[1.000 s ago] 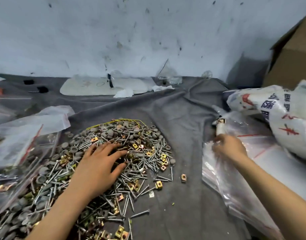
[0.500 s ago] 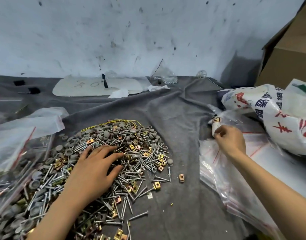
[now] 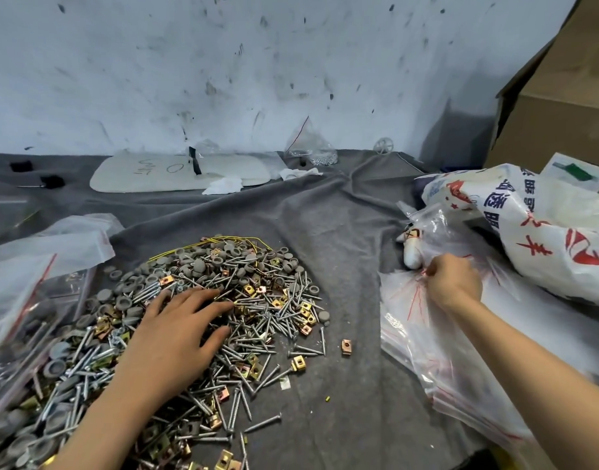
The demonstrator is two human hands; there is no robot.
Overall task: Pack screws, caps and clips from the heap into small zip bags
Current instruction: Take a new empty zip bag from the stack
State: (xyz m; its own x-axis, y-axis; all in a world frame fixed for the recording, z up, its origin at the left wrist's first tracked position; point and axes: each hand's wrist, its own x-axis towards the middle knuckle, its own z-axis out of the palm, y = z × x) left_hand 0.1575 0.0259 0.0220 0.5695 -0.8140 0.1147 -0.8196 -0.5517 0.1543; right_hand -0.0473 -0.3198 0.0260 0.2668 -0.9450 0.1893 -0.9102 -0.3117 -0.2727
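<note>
Head view shows, nearest to the person, some loose screws point(image 3: 262, 423) and brass clips point(image 3: 223, 464) scattered on the gray cloth point(image 3: 352, 429) close to its front edge; a careless sweep of the forearm could push them off the table. A little further, the left hand point(image 3: 176, 337) lies on the heap point(image 3: 254, 293) with fingers spread and nearly straight, holding nothing that can be seen. The heap mixes screws, gray caps point(image 3: 203, 266) and clips. Many screw points stand upward, so pressing or raking with the flat palm may prick the skin, and it may also spread parts toward the filled bags point(image 3: 26, 300) at the left. At the right, the right hand point(image 3: 452, 283) has its fingers curled and pinches the top edge of 1 zip bag from the stack of empty zip bags point(image 3: 423, 354). These bags are thin and slippery and they cling, so 2 could come up together, or the whole stack could slide. The printed sack point(image 3: 546, 239) leans just beside this stack and may hold a bag back. Behind it stands a cardboard box point(image 3: 562, 123), and far at the wall lies a white pad point(image 3: 176, 173), which seems out of any danger.
</note>
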